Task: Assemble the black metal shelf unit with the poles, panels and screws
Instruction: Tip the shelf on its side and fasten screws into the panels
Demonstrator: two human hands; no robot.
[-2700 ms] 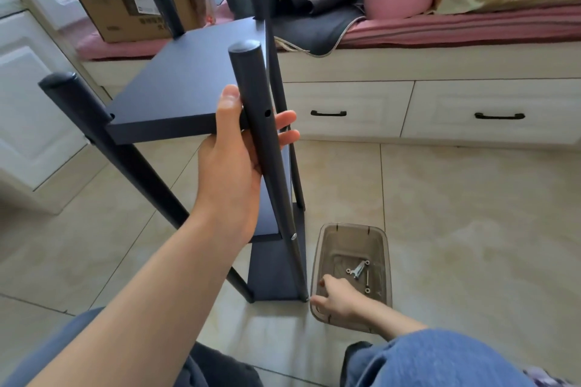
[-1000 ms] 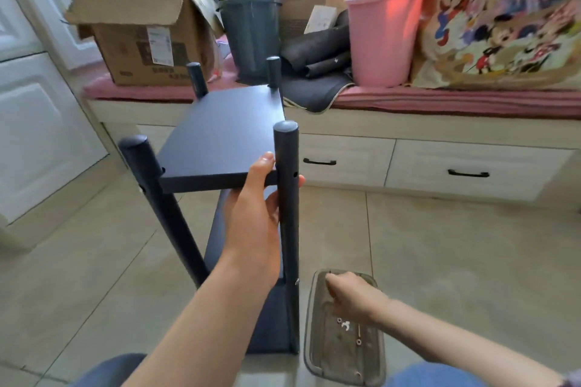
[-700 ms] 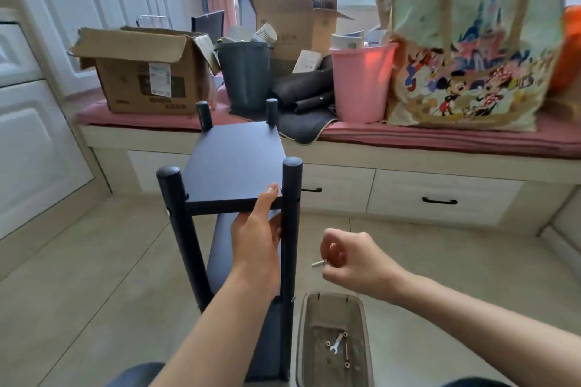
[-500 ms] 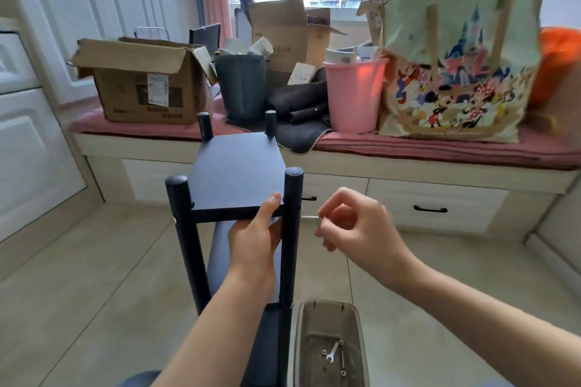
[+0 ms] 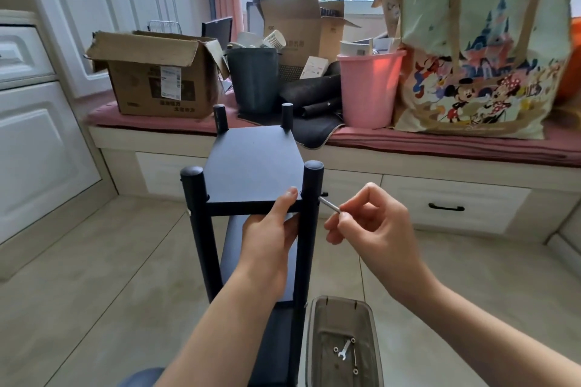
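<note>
Your left hand (image 5: 271, 231) grasps the front edge of the top panel (image 5: 253, 163) of the black shelf unit (image 5: 251, 198), thumb lying on the panel's upper face just beside the near right pole (image 5: 309, 223), the fingers hidden beneath. Your right hand (image 5: 366, 225) pinches a silver screw (image 5: 329, 205) between thumb and forefinger; its tip meets the right side of that pole level with the panel, so the screw sits left of your grip and the shelf stands between your two arms. The unit stands upright on the tiled floor (image 5: 94, 261). Near your right forearm, a brown plastic tray (image 5: 314, 339) on the floor holds a small wrench (image 5: 344, 350) and a few loose screws (image 5: 355, 371).
</note>
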